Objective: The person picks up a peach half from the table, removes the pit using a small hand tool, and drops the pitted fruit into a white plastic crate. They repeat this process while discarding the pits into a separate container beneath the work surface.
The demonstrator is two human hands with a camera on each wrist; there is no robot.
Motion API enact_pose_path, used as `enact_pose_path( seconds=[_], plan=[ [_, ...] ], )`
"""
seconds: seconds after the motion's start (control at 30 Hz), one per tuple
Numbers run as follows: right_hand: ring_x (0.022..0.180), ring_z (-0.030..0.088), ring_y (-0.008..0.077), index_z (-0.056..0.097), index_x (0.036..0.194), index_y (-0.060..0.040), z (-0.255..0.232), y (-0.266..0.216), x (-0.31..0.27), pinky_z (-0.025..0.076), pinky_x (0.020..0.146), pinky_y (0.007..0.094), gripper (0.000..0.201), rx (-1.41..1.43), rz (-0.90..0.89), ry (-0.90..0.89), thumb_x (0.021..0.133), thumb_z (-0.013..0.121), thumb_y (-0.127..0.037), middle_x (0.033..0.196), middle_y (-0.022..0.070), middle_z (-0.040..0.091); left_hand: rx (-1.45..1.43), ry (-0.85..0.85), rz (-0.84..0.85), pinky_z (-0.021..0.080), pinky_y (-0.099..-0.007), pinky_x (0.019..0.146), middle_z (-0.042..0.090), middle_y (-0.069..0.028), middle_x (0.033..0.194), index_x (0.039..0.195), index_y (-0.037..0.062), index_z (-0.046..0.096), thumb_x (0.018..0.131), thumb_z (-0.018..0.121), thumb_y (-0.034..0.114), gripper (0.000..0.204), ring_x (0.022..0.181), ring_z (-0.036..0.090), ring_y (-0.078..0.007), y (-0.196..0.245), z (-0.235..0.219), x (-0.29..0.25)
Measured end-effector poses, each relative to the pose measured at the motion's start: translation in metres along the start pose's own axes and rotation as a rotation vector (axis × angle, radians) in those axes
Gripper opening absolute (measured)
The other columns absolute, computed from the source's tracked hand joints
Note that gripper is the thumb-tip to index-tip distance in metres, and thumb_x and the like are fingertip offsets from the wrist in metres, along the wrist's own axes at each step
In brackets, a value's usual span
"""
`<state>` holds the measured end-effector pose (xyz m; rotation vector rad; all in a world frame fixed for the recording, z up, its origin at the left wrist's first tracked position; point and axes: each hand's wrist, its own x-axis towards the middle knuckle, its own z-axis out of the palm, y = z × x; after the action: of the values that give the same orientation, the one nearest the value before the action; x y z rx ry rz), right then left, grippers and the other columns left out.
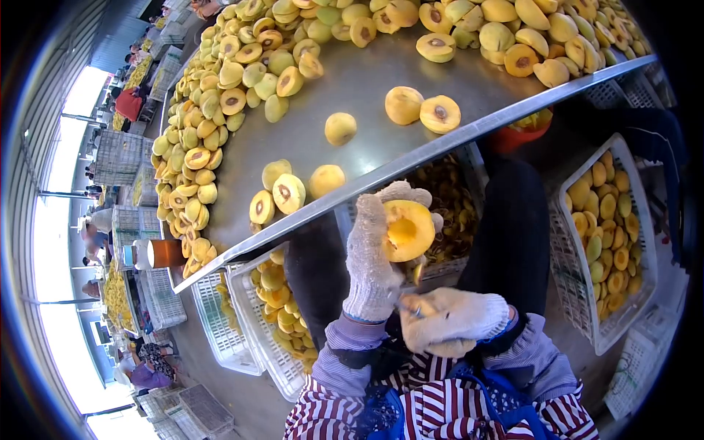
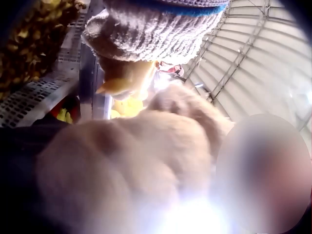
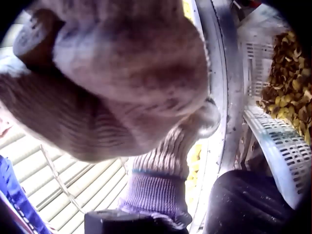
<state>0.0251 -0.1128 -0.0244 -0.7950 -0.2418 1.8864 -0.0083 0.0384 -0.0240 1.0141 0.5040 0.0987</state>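
The gloved left hand [image 1: 370, 253] holds up a halved yellow fruit [image 1: 408, 230], cut face outward with a hollow in its centre. Below and beside it, the gloved right hand [image 1: 455, 319] has its fingers curled round a small tool, mostly hidden; a narrow piece [image 1: 419, 270] stands up between the hands, just under the fruit. A rounded handle end [image 3: 34, 39] pokes out of the right glove [image 3: 126, 73] in the right wrist view. Blurred and close, the left glove [image 2: 122, 170] fills the lower left wrist view, hiding most of its grip.
A metal table [image 1: 367, 81] carries heaped fruit halves [image 1: 220, 95], several lying loose near its raised edge [image 1: 440, 150]. Crates of fruit stand at the left [image 1: 246, 323] and right [image 1: 557, 253]. Between the knees is a crate of dark scraps [image 1: 447, 213]. An orange-brown container [image 1: 167, 253] sits at the table's left corner.
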Motion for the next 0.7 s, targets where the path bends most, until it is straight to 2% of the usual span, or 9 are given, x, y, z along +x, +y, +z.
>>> enact_pose_path(
  seconds=[0.03, 0.07, 0.1, 0.23, 0.3, 0.4, 0.53, 0.7],
  plan=[
    [0.038, 0.044, 0.006, 0.055, 0.083, -0.0085, -0.005, 0.007, 0.002, 0.03, 0.034, 0.0204, 0.028, -0.01, -0.117, 0.093, 0.092, 0.064, -0.034, 0.054, -0.0025, 0.051, -0.016, -0.018, 0.02, 0.06, -0.0264, 0.064, 0.065, -0.0174, 0.115, 0.128, 0.0, 0.052, 0.096, 0.046, 0.063, 0.071, 0.095, 0.07, -0.0275, 0.001, -0.005, 0.002],
    [0.037, 0.044, 0.0063, 0.054, 0.088, -0.007, -0.005, 0.003, 0.001, 0.03, 0.034, 0.0208, 0.029, -0.042, -0.157, 0.191, 0.093, 0.064, -0.034, 0.054, -0.0013, 0.053, -0.032, -0.036, 0.04, 0.061, -0.0283, 0.067, 0.065, -0.0177, 0.115, 0.127, -0.0003, 0.052, 0.096, 0.046, 0.063, 0.071, 0.095, 0.07, -0.0279, 0.0, -0.01, 0.003],
    [0.038, 0.044, 0.0065, 0.054, 0.091, -0.0064, -0.004, 0.003, 0.003, 0.031, 0.034, 0.0209, 0.029, -0.025, -0.197, 0.249, 0.094, 0.064, -0.034, 0.054, -0.001, 0.053, -0.062, -0.057, 0.098, 0.061, -0.0354, 0.078, 0.064, -0.0189, 0.117, 0.128, -0.0017, 0.052, 0.095, 0.046, 0.064, 0.073, 0.097, 0.069, -0.0296, -0.006, -0.015, 0.006],
    [0.038, 0.045, 0.0072, 0.054, 0.1, -0.0053, 0.0, 0.005, 0.013, 0.034, 0.035, 0.0211, 0.031, 0.046, -0.281, 0.433, 0.095, 0.064, -0.035, 0.055, -0.0001, 0.054, 0.007, -0.025, 0.14, 0.057, -0.0397, 0.089, 0.063, -0.021, 0.12, 0.13, -0.0039, 0.05, 0.094, 0.047, 0.065, 0.078, 0.102, 0.067, -0.0311, -0.009, -0.015, -0.001],
    [0.038, 0.046, 0.0073, 0.054, 0.1, -0.0059, 0.0, 0.005, 0.016, 0.035, 0.036, 0.0208, 0.031, 0.015, -0.275, 0.469, 0.095, 0.064, -0.035, 0.055, 0.0004, 0.054, 0.126, 0.009, 0.179, 0.056, -0.0415, 0.09, 0.062, -0.0225, 0.119, 0.13, -0.004, 0.05, 0.092, 0.045, 0.07, 0.083, 0.103, 0.067, -0.0332, -0.01, -0.009, -0.006],
    [0.038, 0.047, 0.0073, 0.055, 0.099, -0.0067, -0.001, 0.007, 0.016, 0.036, 0.036, 0.0204, 0.032, -0.009, -0.258, 0.471, 0.095, 0.063, -0.038, 0.056, 0.0009, 0.055, 0.282, 0.002, 0.222, 0.056, -0.0386, 0.089, 0.062, -0.0222, 0.122, 0.131, -0.0042, 0.049, 0.093, 0.044, 0.069, 0.082, 0.104, 0.067, -0.0322, -0.01, -0.003, -0.011],
    [0.039, 0.047, 0.0069, 0.055, 0.095, -0.0073, -0.005, 0.007, 0.014, 0.037, 0.036, 0.0199, 0.035, 0.002, -0.249, 0.394, 0.095, 0.062, -0.042, 0.056, 0.0011, 0.055, 0.208, -0.006, 0.198, 0.056, -0.0387, 0.091, 0.061, -0.0222, 0.124, 0.132, -0.0032, 0.05, 0.095, 0.045, 0.066, 0.079, 0.104, 0.067, -0.0317, -0.013, -0.006, -0.009],
    [0.038, 0.046, 0.0069, 0.055, 0.094, -0.0074, -0.005, 0.01, 0.016, 0.036, 0.036, 0.0205, 0.035, -0.005, -0.255, 0.416, 0.095, 0.063, -0.042, 0.055, 0.0009, 0.055, 0.34, -0.011, 0.271, 0.055, -0.0387, 0.092, 0.062, -0.0212, 0.122, 0.131, -0.0035, 0.051, 0.096, 0.044, 0.065, 0.077, 0.105, 0.066, -0.0305, -0.011, -0.002, -0.012]
  ],
)
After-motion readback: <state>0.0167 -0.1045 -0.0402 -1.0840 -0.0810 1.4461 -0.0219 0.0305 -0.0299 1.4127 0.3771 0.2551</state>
